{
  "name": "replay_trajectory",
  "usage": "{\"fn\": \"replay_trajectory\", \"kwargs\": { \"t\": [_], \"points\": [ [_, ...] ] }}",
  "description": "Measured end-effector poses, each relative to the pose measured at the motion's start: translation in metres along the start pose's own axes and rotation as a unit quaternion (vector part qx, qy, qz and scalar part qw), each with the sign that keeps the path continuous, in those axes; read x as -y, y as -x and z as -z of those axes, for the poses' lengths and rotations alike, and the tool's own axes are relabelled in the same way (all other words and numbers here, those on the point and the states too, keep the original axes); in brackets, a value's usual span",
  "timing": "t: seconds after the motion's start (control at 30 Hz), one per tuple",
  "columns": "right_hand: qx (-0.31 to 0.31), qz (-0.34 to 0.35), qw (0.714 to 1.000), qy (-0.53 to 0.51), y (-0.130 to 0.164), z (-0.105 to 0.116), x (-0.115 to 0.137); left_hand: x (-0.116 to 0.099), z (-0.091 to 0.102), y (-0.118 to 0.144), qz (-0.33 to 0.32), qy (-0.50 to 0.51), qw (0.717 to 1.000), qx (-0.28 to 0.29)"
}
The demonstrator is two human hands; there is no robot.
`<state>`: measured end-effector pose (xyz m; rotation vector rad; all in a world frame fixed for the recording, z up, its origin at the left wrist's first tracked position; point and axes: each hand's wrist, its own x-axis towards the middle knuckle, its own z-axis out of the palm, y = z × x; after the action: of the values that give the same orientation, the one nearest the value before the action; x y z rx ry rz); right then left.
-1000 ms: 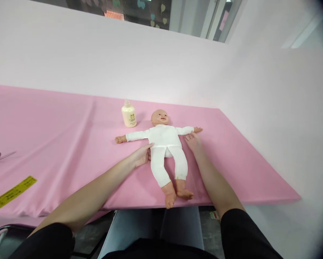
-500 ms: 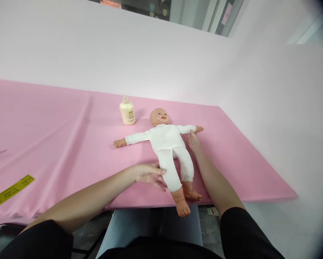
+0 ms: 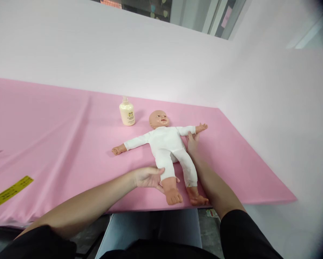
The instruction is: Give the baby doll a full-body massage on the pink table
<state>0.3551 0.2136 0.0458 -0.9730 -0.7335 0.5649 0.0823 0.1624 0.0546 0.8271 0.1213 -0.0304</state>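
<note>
Hiding its fingertips, left hand [image 3: 148, 177] grips doll [image 3: 165, 142] leg.

A pink-covered table [image 3: 56, 122] carries a baby doll [image 3: 165, 144] lying face up between both hands' fingers, a cream bottle [image 3: 127, 113] standing beyond the fingers, and a yellow tape strip [image 3: 9, 192] far left of them.

Bottle, tape and cloth

A cream bottle [image 3: 127, 114] stands upright near the far edge of the pink cloth [image 3: 56, 136] (creased in long folds), and a yellow tape [image 3: 9, 193] lies at the cloth's near left edge, well apart from it.
</note>
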Motion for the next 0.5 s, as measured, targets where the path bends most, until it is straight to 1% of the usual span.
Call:
{"fn": "replay_trajectory", "kwargs": {
  "t": [0.07,0.13,0.23,0.3,0.37,0.43,0.5],
  "points": [
    [0.023,0.053,0.998,0.005,0.006,-0.005,0.003,-0.012,0.006,0.004,-0.014,0.037,0.999,-0.005],
    [0.072,0.089,0.993,0.032,0.013,-0.009,0.004,-0.024,0.013,0.006,-0.029,0.078,0.996,-0.036],
    [0.158,0.105,0.975,0.113,0.022,-0.009,0.005,-0.038,0.018,0.005,-0.049,0.115,0.985,-0.121],
    [0.215,0.110,0.955,0.171,0.024,-0.008,0.006,-0.045,0.016,0.002,-0.058,0.119,0.975,-0.181],
    [0.258,0.117,0.936,0.207,0.023,-0.007,0.006,-0.051,0.010,-0.001,-0.063,0.115,0.965,-0.229],
    [0.271,0.118,0.930,0.220,0.022,-0.007,0.005,-0.056,0.003,-0.003,-0.062,0.112,0.955,-0.266],
    [0.252,0.102,0.939,0.213,0.023,-0.009,0.004,-0.059,0.000,-0.006,-0.065,0.112,0.949,-0.289]
  ]
}}
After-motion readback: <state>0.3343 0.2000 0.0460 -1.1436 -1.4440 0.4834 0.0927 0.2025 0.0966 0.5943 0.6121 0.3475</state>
